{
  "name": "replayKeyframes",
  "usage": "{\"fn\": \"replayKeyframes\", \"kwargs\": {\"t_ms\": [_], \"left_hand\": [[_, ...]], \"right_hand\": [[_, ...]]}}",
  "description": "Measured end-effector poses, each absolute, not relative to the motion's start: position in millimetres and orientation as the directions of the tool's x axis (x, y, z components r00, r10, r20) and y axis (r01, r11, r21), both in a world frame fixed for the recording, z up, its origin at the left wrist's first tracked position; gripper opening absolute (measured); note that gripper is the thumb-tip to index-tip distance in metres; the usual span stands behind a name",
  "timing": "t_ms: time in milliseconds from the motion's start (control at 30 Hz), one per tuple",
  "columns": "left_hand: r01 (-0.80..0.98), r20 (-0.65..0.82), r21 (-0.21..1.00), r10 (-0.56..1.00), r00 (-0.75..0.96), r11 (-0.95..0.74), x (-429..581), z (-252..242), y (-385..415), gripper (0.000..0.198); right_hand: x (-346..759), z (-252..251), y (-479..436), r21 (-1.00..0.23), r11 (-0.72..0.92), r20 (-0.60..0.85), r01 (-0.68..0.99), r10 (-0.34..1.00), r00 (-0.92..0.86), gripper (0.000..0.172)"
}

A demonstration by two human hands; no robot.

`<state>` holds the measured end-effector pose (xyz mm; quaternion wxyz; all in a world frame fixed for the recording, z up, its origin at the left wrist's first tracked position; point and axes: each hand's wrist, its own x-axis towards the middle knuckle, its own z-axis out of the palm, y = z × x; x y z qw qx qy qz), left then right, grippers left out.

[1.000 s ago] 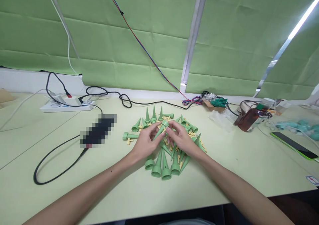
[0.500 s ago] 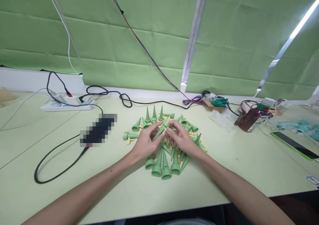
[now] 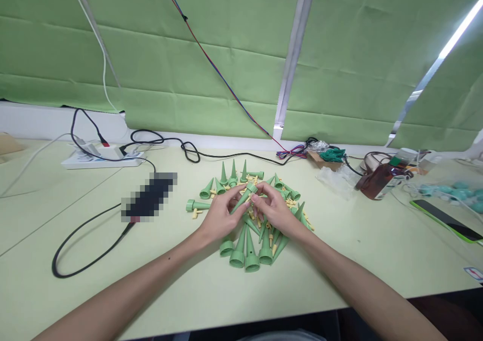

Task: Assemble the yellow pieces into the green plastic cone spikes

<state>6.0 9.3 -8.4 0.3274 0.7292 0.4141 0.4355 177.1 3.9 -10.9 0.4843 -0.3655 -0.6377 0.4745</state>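
Between my hands is a green plastic watering spike [image 3: 241, 198], tilted with its wide collar up to the right. My left hand [image 3: 221, 214] wraps its fingers around the spike's body. A small yellow valve [image 3: 249, 197] sits against the spike's side, pinched by my right hand [image 3: 274, 209] at thumb and fingers. How far the valve is seated in the spike I cannot tell. Below and around my hands lie several more green spikes [image 3: 252, 255], and loose yellow valves [image 3: 195, 214] are scattered among them.
To the left lie a blurred dark device [image 3: 149, 197] with a looped black cable [image 3: 56, 260] and a white power strip [image 3: 101, 157]. On the right are a dark red bottle [image 3: 381, 180], a green-edged phone [image 3: 447, 220] and a clear plastic bag [image 3: 335, 181]. The table's front edge runs below my forearms.
Almost nothing differs. My right thumb and fingers have shifted very slightly at the yellow valve, while the spike stays in the same place.
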Motion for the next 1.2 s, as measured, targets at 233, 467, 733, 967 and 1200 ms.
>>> {"fn": "replayKeyframes", "kwargs": {"t_ms": [233,467,733,967,1200], "left_hand": [[0.29,0.326,0.862,0.892,0.313,-0.417,6.5,-10.7,10.2,0.056],[0.3,0.294,0.867,0.895,0.336,-0.398,8.3,-10.1,9.0,0.06],[0.284,0.282,0.866,0.872,0.401,-0.411,8.3,-11.1,6.9,0.062],[0.219,0.328,0.855,0.818,0.473,-0.469,4.4,-5.1,0.7,0.063],[0.015,0.24,0.961,0.864,0.442,-0.275,4.5,-2.2,1.6,0.056]], "right_hand": [[176.5,-12.6,5.9,-0.962,0.27,0.26,0.026,0.944,-0.204,0.035],[175.8,-16.4,8.7,-0.963,0.268,0.261,0.024,0.952,-0.157,0.037],[176.3,-14.3,8.4,-0.965,0.26,0.253,0.044,0.96,-0.124,0.037],[178.5,-17.6,12.9,-0.975,0.206,0.213,-0.082,0.972,-0.095,0.042],[178.3,-16.2,10.6,-0.971,0.183,0.208,-0.154,0.963,-0.172,0.039]]}}
